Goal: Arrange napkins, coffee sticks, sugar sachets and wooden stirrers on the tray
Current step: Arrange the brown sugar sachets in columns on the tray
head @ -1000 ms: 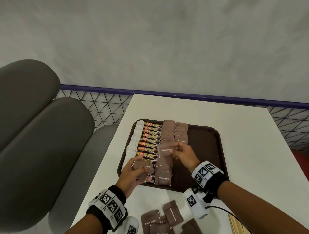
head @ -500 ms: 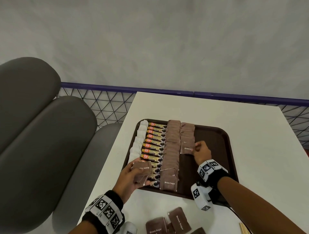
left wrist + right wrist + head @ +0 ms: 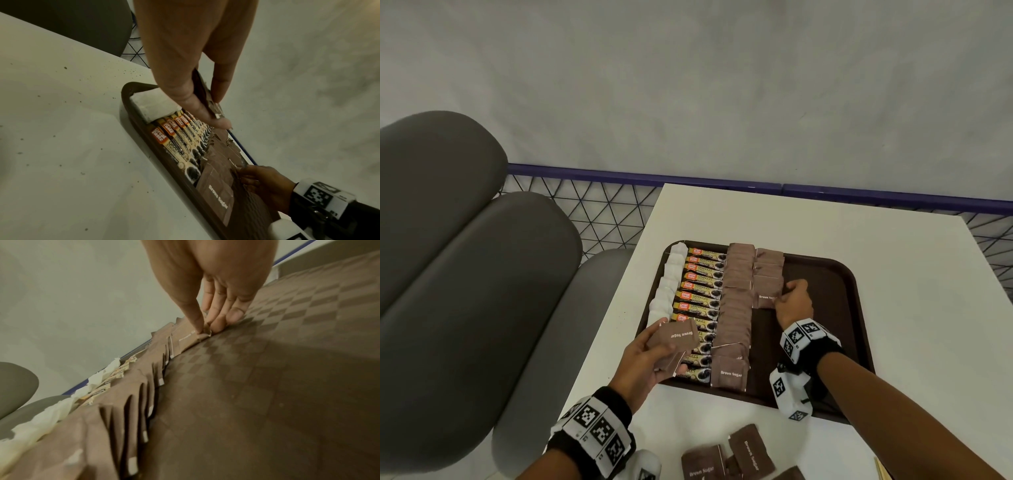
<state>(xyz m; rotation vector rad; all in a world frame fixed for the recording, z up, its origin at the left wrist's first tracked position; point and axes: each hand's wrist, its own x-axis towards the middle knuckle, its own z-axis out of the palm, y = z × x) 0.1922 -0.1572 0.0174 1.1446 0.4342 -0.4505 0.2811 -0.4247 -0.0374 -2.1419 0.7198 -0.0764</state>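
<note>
Tray (image 3: 839,308): brown, on the white table (image 3: 893,274), long axis running left to right
Napkins (image 3: 669,284): white column along the tray's left edge
Coffee sticks (image 3: 702,294): column beside the napkins, each stick's long axis crosswise, orange ends toward the napkins
Sugar sachets (image 3: 736,308): overlapping column running away from the person; a shorter second column on its right
Right hand (image 3: 792,303): thumb and fingers pinching the nearest sachet (image 3: 765,296) of the short column, flat on the tray
Left hand (image 3: 650,359): fingers curled round a held stack of sachets (image 3: 676,342) above the tray's near-left corner
Loose sachets (image 3: 726,452): on the table, near side of the tray
</note>
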